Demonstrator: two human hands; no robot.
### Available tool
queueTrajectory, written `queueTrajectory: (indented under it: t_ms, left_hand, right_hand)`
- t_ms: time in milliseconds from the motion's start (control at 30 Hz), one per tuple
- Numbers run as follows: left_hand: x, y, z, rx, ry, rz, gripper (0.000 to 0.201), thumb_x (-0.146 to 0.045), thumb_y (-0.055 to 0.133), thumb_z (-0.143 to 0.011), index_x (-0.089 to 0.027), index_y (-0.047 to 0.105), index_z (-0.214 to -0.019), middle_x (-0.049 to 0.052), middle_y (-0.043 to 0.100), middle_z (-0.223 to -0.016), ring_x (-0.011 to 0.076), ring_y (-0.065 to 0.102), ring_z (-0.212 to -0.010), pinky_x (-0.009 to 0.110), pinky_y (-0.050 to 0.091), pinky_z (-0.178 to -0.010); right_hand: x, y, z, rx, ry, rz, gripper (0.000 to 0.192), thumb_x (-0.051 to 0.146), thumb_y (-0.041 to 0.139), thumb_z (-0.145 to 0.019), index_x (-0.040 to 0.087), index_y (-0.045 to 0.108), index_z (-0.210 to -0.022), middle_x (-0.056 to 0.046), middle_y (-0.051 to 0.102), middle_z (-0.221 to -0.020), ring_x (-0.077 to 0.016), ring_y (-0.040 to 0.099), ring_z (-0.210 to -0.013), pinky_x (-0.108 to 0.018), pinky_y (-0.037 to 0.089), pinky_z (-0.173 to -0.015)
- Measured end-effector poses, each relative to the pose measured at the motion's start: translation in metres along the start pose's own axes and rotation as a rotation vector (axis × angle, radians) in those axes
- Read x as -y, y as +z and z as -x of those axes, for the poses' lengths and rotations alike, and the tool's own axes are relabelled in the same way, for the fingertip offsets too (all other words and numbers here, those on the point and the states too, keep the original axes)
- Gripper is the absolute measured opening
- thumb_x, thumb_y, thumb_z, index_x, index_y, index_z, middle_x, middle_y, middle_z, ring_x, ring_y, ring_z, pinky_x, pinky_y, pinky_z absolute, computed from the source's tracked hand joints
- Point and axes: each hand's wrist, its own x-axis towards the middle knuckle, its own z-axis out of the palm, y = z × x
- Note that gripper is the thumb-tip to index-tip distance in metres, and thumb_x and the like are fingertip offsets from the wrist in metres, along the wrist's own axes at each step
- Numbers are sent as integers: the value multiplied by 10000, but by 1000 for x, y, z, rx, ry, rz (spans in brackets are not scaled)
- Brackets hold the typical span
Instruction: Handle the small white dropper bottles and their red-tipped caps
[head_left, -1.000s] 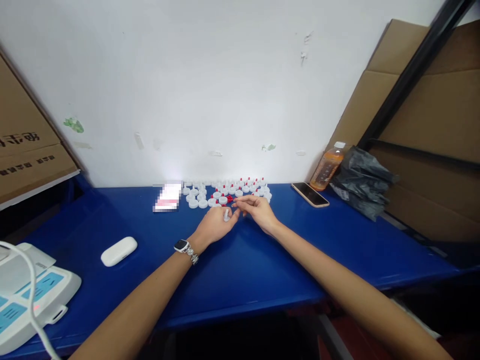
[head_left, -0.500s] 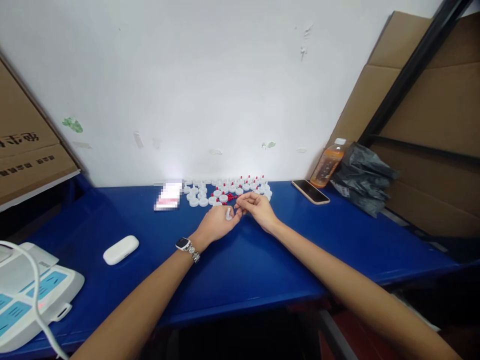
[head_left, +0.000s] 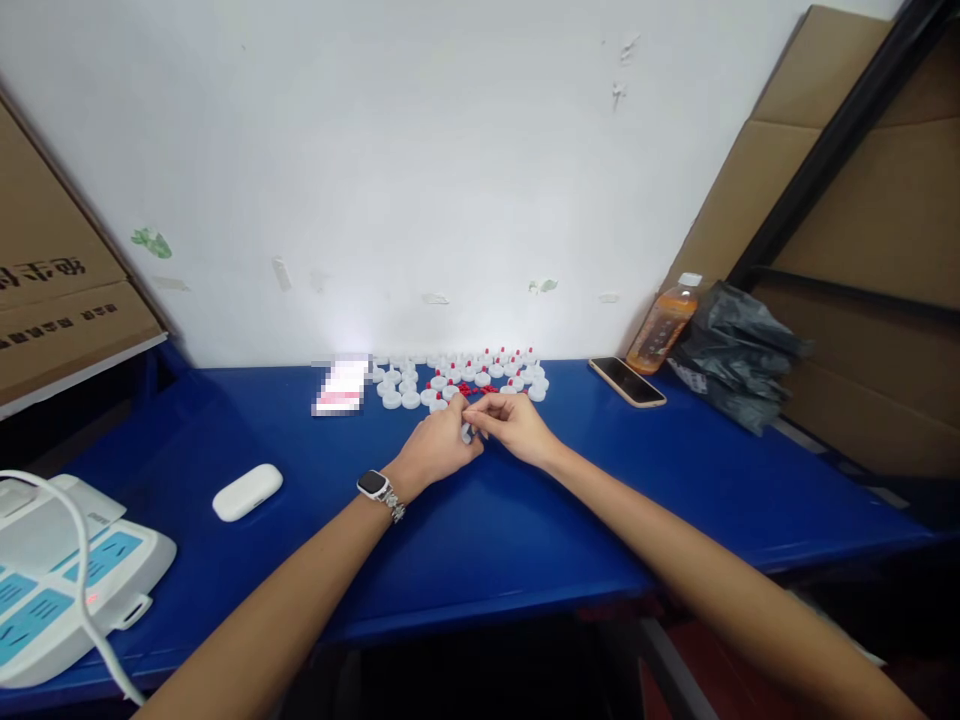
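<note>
small white cap [head_left: 467, 432] pinched between fingertips of both hands, just above desk [head_left: 525, 520] at centre, fingers closed on it; left hand [head_left: 439, 448] grips from left, right hand [head_left: 514, 428] meets it from right, tips touching; both equally near; cap too small to tell long axis; cluster of white caps with red tips [head_left: 465, 378] lies just beyond hands toward wall; loose red bits [head_left: 474, 389] right behind fingertips; phone [head_left: 627, 381], orange bottle [head_left: 663, 324] far right; white case [head_left: 247, 492] left
</note>
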Motion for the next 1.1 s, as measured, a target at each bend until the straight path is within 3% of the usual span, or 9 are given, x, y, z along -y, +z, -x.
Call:
queueTrajectory:
  t_ms: [167, 367, 433, 533, 600, 700, 833, 1100]
  left_hand:
    - [-2, -1, -3, -42, 71, 210, 317, -253, 577, -788, -216, 385, -1037, 4, 600, -807, 179, 611, -684, 272, 404, -608]
    - [-11, 4, -12, -66, 76, 302, 366, -263, 620, -764, -211, 383, -1038, -4, 587, -834, 157, 598, -689, 264, 406, -602]
    - [-11, 7, -14, -57, 45, 321, 446, -295, 658, -753, -203, 383, -1092, -13, 589, -811, 152, 590, -665, 256, 395, -579]
    - [-8, 10, -14, -10, 7, 286, 450, -401, 630, -810, -197, 407, -1143, -68, 528, -636, 140, 531, -547, 252, 356, -530]
    - [-7, 10, -12, 22, 18, 236, 316, -450, 557, -867, -208, 481, -1056, -74, 489, -567, 135, 497, -505, 255, 331, -513]
    - [-11, 10, -6, 77, 51, 128, 261, -473, 506, -899, -219, 549, -855, -44, 532, -566, 133, 497, -511, 259, 299, -513]
    - [-18, 9, 0, 101, 57, -3, 270, -462, 506, -903, -230, 574, -783, -35, 593, -591, 136, 517, -526, 261, 269, -531]
    - [-18, 8, -1, 108, 42, -13, 281, -472, 495, -916, -237, 583, -790, -32, 625, -624, 142, 539, -550, 255, 260, -535]
  right_hand:
    - [3, 2, 2, -20, -18, 3, 300, 461, 746, -758, 169, 681, -750, -28, 684, -683, -133, 593, -586, -269, 463, -584]
    - [6, -6, 3, -27, -58, 20, 296, 470, 717, -788, 178, 669, -779, -27, 689, -720, -145, 617, -635, -281, 488, -628]
    - [10, -16, 1, -35, -72, 57, 292, 468, 704, -799, 178, 670, -795, -28, 689, -724, -146, 619, -642, -278, 487, -627]
    - [16, -40, -10, -175, -118, 174, 265, 441, 688, -812, 177, 669, -803, -17, 666, -680, -138, 594, -608, -265, 466, -597]
    - [16, -60, -22, -290, -159, 286, 225, 395, 669, -821, 170, 666, -811, -14, 654, -669, -136, 585, -605, -260, 455, -594]
    - [11, -87, -45, -322, -132, 495, 141, 289, 642, -809, 151, 667, -819, -31, 674, -698, -142, 604, -622, -255, 455, -598]
    - [-2, -103, -72, -217, -42, 772, 82, 184, 603, -778, 139, 671, -774, -41, 697, -703, -135, 614, -621, -236, 439, -597]
    - [-13, -101, -94, 1, 23, 1046, 103, 177, 617, -762, 142, 712, -786, -50, 727, -730, -137, 622, -656, -224, 409, -609]
